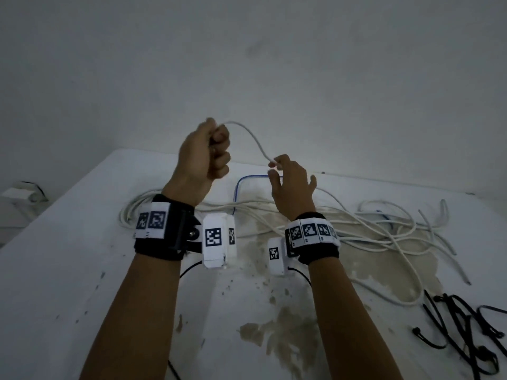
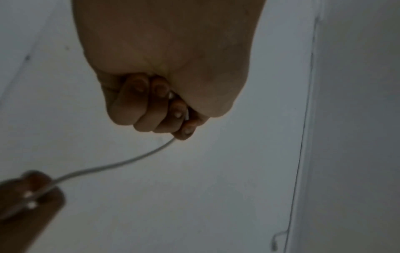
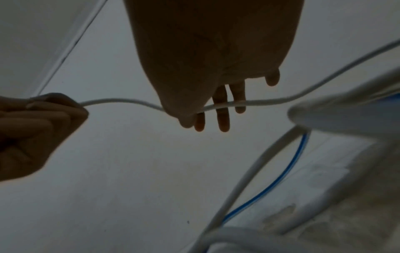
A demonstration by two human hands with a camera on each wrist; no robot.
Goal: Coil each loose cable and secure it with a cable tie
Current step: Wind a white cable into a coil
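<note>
I am clenching my left hand [image 1: 204,154] round the cable [image 1: 253,141] near its end, fist raised, to anchor the start of a coil. My right hand [image 1: 292,185] is pinching the same cable lower down, thumb against forefinger, other fingers spread loose, so that the strand can slide through as I feed slack. The rest is trailing into the tangle [image 1: 356,231] on the table [image 1: 68,270]. The ties [image 1: 463,325] are lying at the near right, within reach for later.
</note>
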